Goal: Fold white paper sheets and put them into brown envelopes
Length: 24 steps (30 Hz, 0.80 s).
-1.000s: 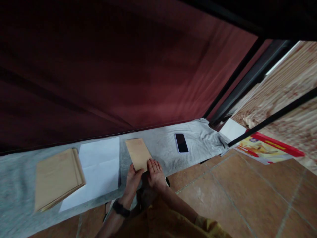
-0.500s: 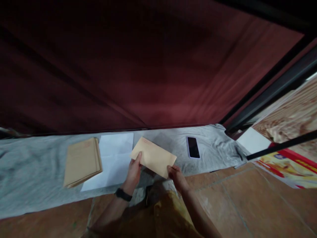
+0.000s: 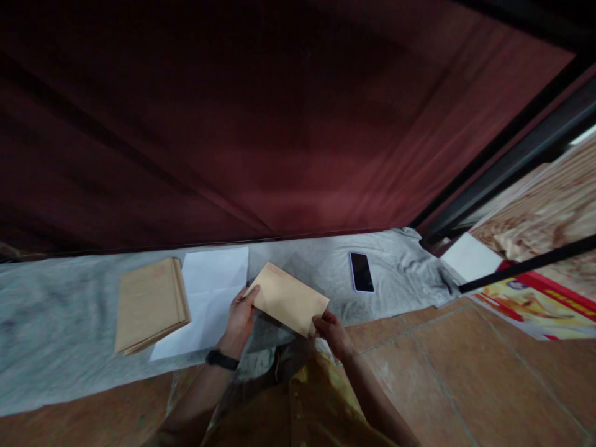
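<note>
- A second ago the brown envelope (image 3: 288, 303) lay flat on the grey cloth (image 3: 56, 323) with its long side running away from the person and both hands at its near end. It is now lifted off the cloth, turned crosswise and held between the two hands.
- The envelope hangs just above the near edge of the cloth, between the hands. The left hand (image 3: 239, 320) is at its 8 o'clock end and the right hand (image 3: 331, 332) at its 4 o'clock corner.
- Left hand: fingers closed on the left short end, thumb on the upper face and the other fingers hidden underneath — a pinch grip. A dark watch (image 3: 222, 359) sits on that wrist.
- Right hand: fingertips nipped together on the lower right corner, the rest of the hand curled below the paper.
- The envelope's long axis runs from 10 o'clock to 4 o'clock, with the far-left end higher in view. Faint red print sits at the 10 o'clock corner; what it says cannot be read.
- At 9 o'clock from the envelope a white sheet (image 3: 212, 292) lies on the cloth — beyond it lies a stack of brown envelopes (image 3: 149, 304), overlapping the sheet's left edge.
- At 2 o'clock, well apart from the hands, a phone (image 3: 362, 271) lies screen up on the cloth.
- Brown floor tiles (image 3: 465, 372) fill the 4 o'clock side.
</note>
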Available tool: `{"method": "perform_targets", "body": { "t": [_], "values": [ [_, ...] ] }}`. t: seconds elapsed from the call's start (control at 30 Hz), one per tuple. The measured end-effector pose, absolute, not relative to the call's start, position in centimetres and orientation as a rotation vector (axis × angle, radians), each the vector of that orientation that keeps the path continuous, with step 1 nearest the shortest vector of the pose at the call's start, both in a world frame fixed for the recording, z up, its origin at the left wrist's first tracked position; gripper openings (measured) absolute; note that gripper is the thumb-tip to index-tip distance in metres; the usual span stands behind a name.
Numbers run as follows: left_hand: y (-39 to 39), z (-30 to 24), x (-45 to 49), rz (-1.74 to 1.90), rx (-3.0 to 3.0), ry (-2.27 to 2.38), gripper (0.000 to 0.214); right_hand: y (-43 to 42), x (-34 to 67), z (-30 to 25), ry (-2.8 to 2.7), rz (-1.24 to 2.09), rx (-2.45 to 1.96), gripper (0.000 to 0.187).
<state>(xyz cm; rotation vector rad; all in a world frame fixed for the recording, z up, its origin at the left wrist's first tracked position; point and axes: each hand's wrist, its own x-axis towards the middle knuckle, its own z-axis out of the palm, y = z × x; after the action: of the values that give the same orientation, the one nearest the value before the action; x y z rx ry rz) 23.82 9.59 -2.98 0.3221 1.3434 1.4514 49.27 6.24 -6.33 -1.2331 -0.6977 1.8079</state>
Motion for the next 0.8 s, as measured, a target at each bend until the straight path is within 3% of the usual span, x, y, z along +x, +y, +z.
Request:
{"method": "perform_targets", "body": {
  "t": [0.2, 0.5, 0.8],
  "values": [
    [8.8, -3.9, 24.3, 1.367, 0.375, 1.417, 0.044, 8.4, 50.5, -5.5, -0.707, 1.545, -1.294, 0.038],
    [9.9, -3.1, 23.6, 1.421, 0.334, 1.364, 0.048, 6.9, 51.2, -5.4, -0.727, 1.914, -1.228, 0.053],
    [8.3, -3.5, 25.1, 1.224, 0.383, 1.372, 0.047, 10.2, 52.5, -7.0, -0.479, 1.427, -1.241, 0.047]
  ]
}}
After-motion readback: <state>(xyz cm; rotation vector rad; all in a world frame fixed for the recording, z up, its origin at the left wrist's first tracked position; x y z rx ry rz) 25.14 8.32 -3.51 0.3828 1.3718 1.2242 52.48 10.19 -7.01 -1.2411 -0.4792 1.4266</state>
